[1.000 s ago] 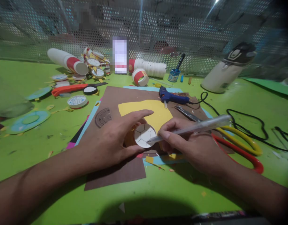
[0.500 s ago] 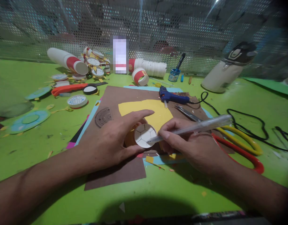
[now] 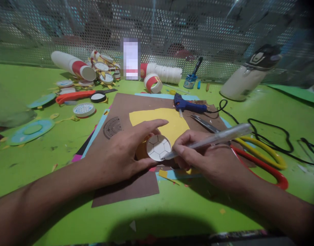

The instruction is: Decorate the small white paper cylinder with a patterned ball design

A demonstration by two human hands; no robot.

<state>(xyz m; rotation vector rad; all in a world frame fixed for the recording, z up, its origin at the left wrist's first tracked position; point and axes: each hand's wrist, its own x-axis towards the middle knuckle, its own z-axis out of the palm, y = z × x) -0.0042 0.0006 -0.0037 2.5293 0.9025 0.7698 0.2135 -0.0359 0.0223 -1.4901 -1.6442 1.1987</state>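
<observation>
Above the brown sheet's [image 3: 127,101] near edge, the left hand [image 3: 121,152] clamps a white disc [image 3: 157,147]; the right hand [image 3: 208,158] pinches a pen [image 3: 220,136], tip at the disc's lower rim. 1 glue gun [image 3: 190,105] lies near the sheet's far right corner, 1 bottle [image 3: 239,82] by the worktop's [image 3: 67,218] far edge.

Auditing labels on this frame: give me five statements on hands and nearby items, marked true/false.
1. The left hand holds a small round white piece with dark lines. True.
2. The right hand holds a translucent plastic pen. True.
3. The pen tip is at the piece's top edge. False: near its lower edge.
4. The blue plastic glue gun is in the right hand. False: it lies beyond that hand.
5. A flat yellow sheet lies on a brown one. True.
</observation>
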